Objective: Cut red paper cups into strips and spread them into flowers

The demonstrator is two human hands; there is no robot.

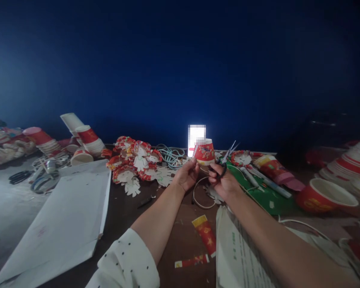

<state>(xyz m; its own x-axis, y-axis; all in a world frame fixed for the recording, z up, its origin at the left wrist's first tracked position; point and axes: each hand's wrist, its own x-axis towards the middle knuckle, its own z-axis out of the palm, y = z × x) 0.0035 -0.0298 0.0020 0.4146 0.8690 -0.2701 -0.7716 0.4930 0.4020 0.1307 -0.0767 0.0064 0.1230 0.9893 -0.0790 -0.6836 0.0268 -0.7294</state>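
Note:
Near the far edge of the table, my left hand [187, 175] is closed on the lower left side of a red paper cup [204, 153] with a colourful print, held upside down. My right hand [220, 178] has its fingers through the dark handles of a pair of scissors [227, 157], whose blades point up and to the right. The right fingertips are close to the cup's right side; whether they touch it I cannot tell. Below the hands lie cut red and yellow strips [204, 236] of cup paper.
Red-and-white paper cutouts [136, 158] are heaped left of my hands, beside coiled pale-blue cord [171, 155]. White board sheets [60, 216] lie at left. Stacked cups [90, 140] stand behind them. A green mat [258, 192], markers [273, 184] and a red paper bowl [327, 196] are at right.

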